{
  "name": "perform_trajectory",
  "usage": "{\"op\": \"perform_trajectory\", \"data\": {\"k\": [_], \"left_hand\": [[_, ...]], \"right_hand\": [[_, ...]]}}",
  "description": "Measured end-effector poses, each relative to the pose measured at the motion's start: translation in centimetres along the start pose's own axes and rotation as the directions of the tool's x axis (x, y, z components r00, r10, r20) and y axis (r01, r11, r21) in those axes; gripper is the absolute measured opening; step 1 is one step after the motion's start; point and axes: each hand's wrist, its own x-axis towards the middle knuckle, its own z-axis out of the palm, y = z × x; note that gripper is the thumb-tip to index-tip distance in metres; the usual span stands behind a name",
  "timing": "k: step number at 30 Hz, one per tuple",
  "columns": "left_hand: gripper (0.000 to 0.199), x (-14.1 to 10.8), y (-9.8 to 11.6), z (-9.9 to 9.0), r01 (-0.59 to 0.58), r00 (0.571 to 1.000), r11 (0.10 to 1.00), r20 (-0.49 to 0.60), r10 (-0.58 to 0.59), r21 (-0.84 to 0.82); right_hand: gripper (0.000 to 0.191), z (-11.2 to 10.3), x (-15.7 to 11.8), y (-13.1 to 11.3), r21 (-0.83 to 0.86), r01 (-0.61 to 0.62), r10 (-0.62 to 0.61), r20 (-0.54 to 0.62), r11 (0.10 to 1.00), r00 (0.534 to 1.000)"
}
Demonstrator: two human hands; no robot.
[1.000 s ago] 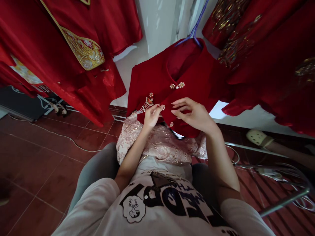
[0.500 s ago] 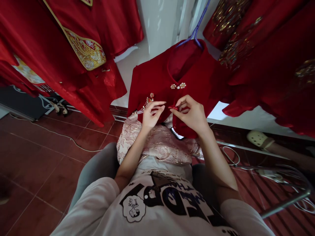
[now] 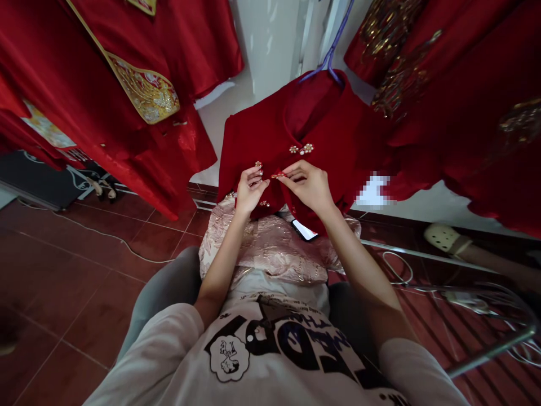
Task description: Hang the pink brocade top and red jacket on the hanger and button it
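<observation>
A red velvet jacket [image 3: 249, 132] hangs in front of me on a purple hanger [image 3: 332, 53], its lower part over my lap. A pearl-and-gold flower clasp [image 3: 301, 149] joins it below the collar. My right hand [image 3: 310, 185] pinches a small red piece with light beads [image 3: 278, 176] between thumb and fingers; its exact kind is unclear. Beside it, my left hand [image 3: 251, 192] has thumb and fingers apart, its fingertips near a beaded flower ornament [image 3: 258, 164] on the jacket. Another small beaded ornament [image 3: 264, 203] shows below that hand.
Pink brocade fabric [image 3: 270, 248] covers my lap, with a phone [image 3: 304, 230] on it. Red embroidered garments hang left [image 3: 203, 51] and right [image 3: 443, 141]. A metal rack [image 3: 494, 349] and cables lie to the right, near another person's clog [image 3: 446, 238].
Both hands have moved left, the right one carrying the small red piece closer to the left hand. The left fingers now reach the beaded flower ornament. More of the phone shows.
</observation>
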Motion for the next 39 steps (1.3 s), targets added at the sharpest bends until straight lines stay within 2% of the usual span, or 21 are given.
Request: {"op": "perform_trajectory", "data": {"k": [4, 9, 15, 18, 23, 27, 32, 37, 39], "left_hand": [[0.039, 0.2, 0.2, -0.1, 0.030, 0.999, 0.999, 0.025, -0.029, -0.032], [0.032, 0.2, 0.3, -0.2, 0.038, 0.999, 0.999, 0.004, -0.038, -0.022], [0.016, -0.3, 1.2, 0.0, -0.046, 0.997, 0.999, -0.069, 0.047, 0.026], [0.015, -0.6, 1.6, 0.1, -0.081, 0.992, 0.995, -0.089, 0.087, 0.064], [0.017, -0.8, 1.7, 0.4, -0.056, 0.991, 0.994, -0.114, 0.067, 0.092], [0.015, -0.9, 2.1, 0.5, -0.091, 0.986, 0.987, -0.130, 0.108, 0.133], [0.013, -1.0, 2.6, 0.2, -0.149, 0.978, 0.965, -0.112, 0.176, 0.215], [0.008, -0.5, 2.5, -0.6, -0.249, 0.956, 0.893, -0.051, 0.288, 0.375], [0.007, -0.4, 2.1, -0.8, -0.260, 0.958, 0.901, -0.023, 0.285, 0.348]], "right_hand": [[0.018, 1.5, 1.4, 0.1, -0.029, 0.011, -0.010, 0.035, 1.000, 0.999], [0.013, 2.7, 2.0, 0.3, -0.066, 0.022, -0.020, 0.022, 0.998, 1.000], [0.010, 3.1, 1.7, 0.3, -0.110, 0.014, -0.013, 0.007, 0.994, 1.000], [0.009, 3.2, 1.6, 0.1, -0.127, 0.008, -0.007, 0.001, 0.992, 1.000], [0.006, 3.2, 1.5, 0.0, -0.131, 0.020, -0.020, 0.001, 0.991, 1.000], [0.006, 3.1, 1.4, -0.1, -0.126, 0.029, -0.029, 0.007, 0.992, 1.000], [0.006, 3.0, 1.3, -0.4, -0.151, 0.011, -0.011, 0.004, 0.989, 1.000], [0.004, 3.2, 1.4, -0.5, -0.164, 0.013, -0.014, -0.009, 0.986, 1.000], [0.005, 3.0, 1.5, -0.3, -0.154, 0.017, -0.016, 0.005, 0.988, 1.000]]}}
